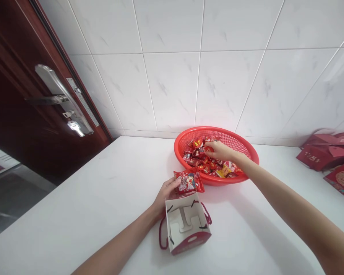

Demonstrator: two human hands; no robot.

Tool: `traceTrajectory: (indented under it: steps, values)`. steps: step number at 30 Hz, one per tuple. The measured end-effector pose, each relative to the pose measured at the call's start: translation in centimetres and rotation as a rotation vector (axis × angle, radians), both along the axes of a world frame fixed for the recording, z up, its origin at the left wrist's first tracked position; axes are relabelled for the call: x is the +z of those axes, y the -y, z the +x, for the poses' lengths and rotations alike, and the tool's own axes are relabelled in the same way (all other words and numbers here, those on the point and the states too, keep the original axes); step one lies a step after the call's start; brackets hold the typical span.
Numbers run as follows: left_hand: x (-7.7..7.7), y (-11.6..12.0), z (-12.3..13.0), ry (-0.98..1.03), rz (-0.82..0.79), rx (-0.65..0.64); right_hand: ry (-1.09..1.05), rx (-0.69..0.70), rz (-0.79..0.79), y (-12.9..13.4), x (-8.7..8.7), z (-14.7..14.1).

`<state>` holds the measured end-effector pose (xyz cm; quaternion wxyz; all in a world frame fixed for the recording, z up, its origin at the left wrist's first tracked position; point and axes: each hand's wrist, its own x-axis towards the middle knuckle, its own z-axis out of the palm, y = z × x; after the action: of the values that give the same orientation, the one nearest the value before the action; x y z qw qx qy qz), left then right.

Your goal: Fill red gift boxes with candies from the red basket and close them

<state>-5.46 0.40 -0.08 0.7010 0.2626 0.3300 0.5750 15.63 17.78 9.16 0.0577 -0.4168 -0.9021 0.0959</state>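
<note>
My left hand (166,191) is closed on a red candy packet (190,181) with a cartoon figure on it, just behind an open gift box (186,221). The box has a white inside, a dark red outside and dark red cord handles; nothing lies inside it. Over the red plastic basket (250,156), my right hand (219,150) reaches down with bent fingers among wrapped candies (205,167), mostly red with some yellow and pink. Its fingertips are pressed near a small wrapped piece, and whether they hold it is unclear.
Dark red folded gift boxes (323,152) lie at the right edge of the white table (103,183). A white tiled wall (172,84) rises behind the basket. At the left stands a dark red door (14,95) with a metal handle (50,100) and keys (75,127).
</note>
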Motion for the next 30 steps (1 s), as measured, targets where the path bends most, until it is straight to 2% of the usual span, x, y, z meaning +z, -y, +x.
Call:
traceTrajectory:
  steps: [4,9,15,19,30]
  values:
    - [0.1,-0.1,0.1,-0.005,-0.007,0.007,0.070,-0.035,0.044,-0.3,0.5,-0.7]
    - [0.2,-0.1,0.1,-0.019,-0.012,0.010,0.162,-0.067,0.013,-2.3,1.1,-2.3]
    - [0.5,0.0,0.1,-0.025,-0.002,-0.022,0.184,-0.092,-0.049,-3.5,-0.4,-4.2]
    - [0.5,0.0,0.1,-0.023,0.001,-0.034,0.160,-0.103,-0.092,-3.3,-1.2,-3.9]
    - [0.8,0.2,0.2,-0.049,0.002,-0.027,0.090,-0.041,-0.213,-3.3,-1.7,-2.9]
